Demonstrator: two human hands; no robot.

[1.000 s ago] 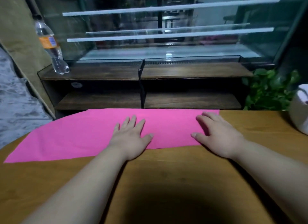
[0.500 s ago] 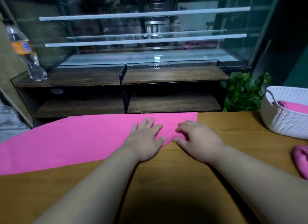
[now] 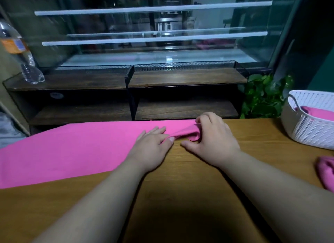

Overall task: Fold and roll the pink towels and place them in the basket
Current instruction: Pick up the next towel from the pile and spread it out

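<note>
Both forearms reach forward over the bare wooden tabletop (image 3: 180, 197), converging on one spot.

Left hand (image 3: 151, 143): palm down, fingers (image 3: 159, 129) straight and together, lying flat on the pink towel (image 3: 81, 148). It grips nothing. It looks like an anchor, pinning the cloth so the strip does not slide or wrinkle while the roll starts.

Right hand (image 3: 213, 139): knuckles up, wrist low, fingers (image 3: 204, 116) curled over the towel's right end, thumb stretched along the tabletop. Under them the cloth is bunched into a small first turn (image 3: 189, 133), so the hand has hold of the roll's start.

The towel is folded into a long strip along the far edge of the tabletop, running off frame to the left. Judgement: folding is done and rolling has barely begun.

A loose pink cloth (image 3: 327, 170) lies at the right edge, probably another towel waiting.

The white woven basket (image 3: 310, 130) stands on the tabletop's right side, well apart from the hands, with a pink towel inside (image 3: 319, 112); it is within reach for the drop.

Beyond are a dark wooden shelf unit (image 3: 186, 78), a leafy plant (image 3: 263, 96) and, on the shelf's left end, a plastic bottle (image 3: 23, 56).
</note>
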